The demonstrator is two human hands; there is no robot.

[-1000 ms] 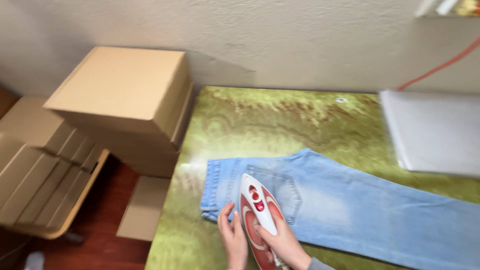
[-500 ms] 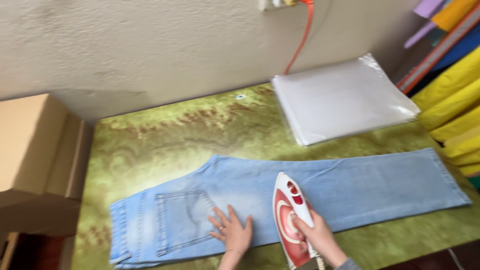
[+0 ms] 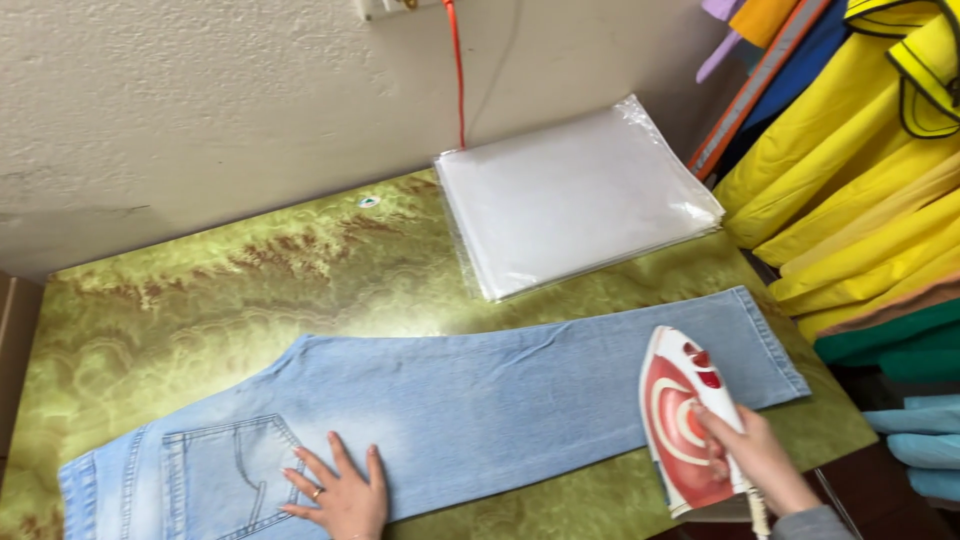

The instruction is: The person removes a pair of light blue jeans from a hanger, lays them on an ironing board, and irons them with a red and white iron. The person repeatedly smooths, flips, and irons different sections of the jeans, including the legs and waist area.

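Light blue jeans (image 3: 470, 405) lie flat and folded lengthwise across a green and brown patterned table (image 3: 230, 290), waist at the left, hem at the right. My left hand (image 3: 340, 490) presses flat on the jeans beside the back pocket, fingers spread. My right hand (image 3: 755, 455) grips the handle of a red and white iron (image 3: 680, 420), which rests on the lower leg near the hem.
A stack of clear plastic bags (image 3: 575, 195) lies at the table's back right. An orange cord (image 3: 457, 70) runs up the wall to a socket. Yellow, green and blue folded fabrics (image 3: 870, 190) are piled at the right. A cardboard box edge (image 3: 12, 340) shows at the left.
The iron has slid along the jeans from the pocket area toward the hem. My left hand stays flat near the pocket. The view has swung right, away from the cardboard boxes.
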